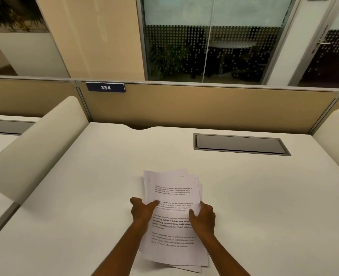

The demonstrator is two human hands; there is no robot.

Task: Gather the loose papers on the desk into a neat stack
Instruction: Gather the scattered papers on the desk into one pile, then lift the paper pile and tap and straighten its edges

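Two hands, left (142,211), right (203,217), flanking uneven paper stack (174,196) edges

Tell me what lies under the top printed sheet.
Under the top printed sheet more white sheets fan out at its far, left and near edges, on the desk. Their faces and number are covered. Both hands grip the pile's sides.

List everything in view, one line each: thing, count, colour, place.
papers: one rough pile, white with black print, desk centre, edges fanned
desk: one, cream, foreground
cable hatch: one, grey, set in the desk at far right
partition: one, tan, behind the desk
number plate: one, dark blue, reads 384, partition top left
glass wall: one, dotted frosting, background
left hand: one, at the pile's left edge, thumb on top
right hand: one, on the pile's right edge
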